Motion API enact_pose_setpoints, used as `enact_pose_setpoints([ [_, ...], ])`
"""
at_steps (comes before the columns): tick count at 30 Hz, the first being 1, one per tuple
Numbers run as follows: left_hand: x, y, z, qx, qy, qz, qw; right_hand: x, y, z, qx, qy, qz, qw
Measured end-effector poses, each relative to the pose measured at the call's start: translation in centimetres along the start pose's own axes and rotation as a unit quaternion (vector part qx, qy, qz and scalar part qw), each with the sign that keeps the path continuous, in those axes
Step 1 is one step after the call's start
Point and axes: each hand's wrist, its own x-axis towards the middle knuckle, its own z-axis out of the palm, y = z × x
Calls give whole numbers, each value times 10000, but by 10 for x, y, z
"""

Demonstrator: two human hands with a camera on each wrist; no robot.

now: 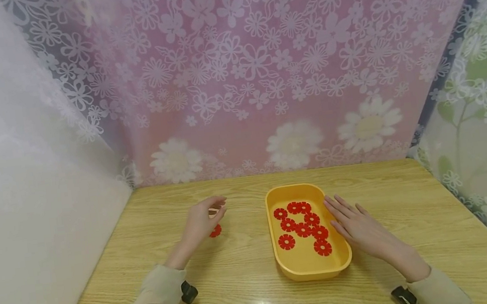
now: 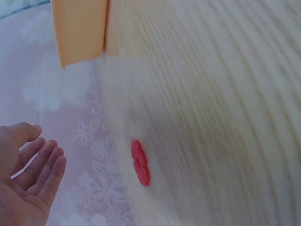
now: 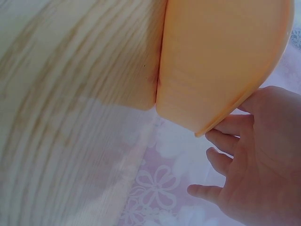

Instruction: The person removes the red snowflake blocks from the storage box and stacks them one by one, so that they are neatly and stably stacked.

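Note:
In the head view my left hand [image 1: 199, 222] hovers over the table, fingers gently bent and nothing between them. Just beneath it lies a red notched plastic disc [image 1: 215, 231], partly covered by the hand. The left wrist view shows this hand [image 2: 30, 176] apart from the red disc [image 2: 140, 163]. A yellow tray [image 1: 316, 275] stands to the right, with several red flower-shaped notched discs [image 1: 287, 242] spread over its floor. My right hand [image 1: 363, 231] rests on the tray's right rim with extended fingers. Seen from the right wrist, its fingers touch the rim of the tray [image 3: 211, 61].
Everything sits on a wood-grain table [image 1: 239, 273]. Behind it hangs a pink flowered curtain [image 1: 237, 97]. A pale cloth wall [image 1: 25, 172] closes the left side and a green flowered sheet [image 1: 486, 144] the right.

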Motion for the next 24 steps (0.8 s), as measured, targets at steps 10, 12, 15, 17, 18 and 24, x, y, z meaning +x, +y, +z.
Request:
enact_pose_setpoints([
  [10,22,33,26,-342,-307,472,9978,-1,0,1,27,21,24,10000],
  [12,26,41,33,-317,-376,619,9969,0,0,1,8,24,33,10000],
  [15,32,54,42,-285,-517,823,9949,0,0,1,-23,16,49,10000],
  [17,37,61,48,-230,-627,954,9932,0,-2,1,-5,10,78,10000],
  [18,38,65,51,-249,-696,992,9923,0,-2,1,-11,7,70,10000],
  [24,46,83,68,-406,-1103,1138,9865,0,-1,0,-66,51,-8,10000],
])
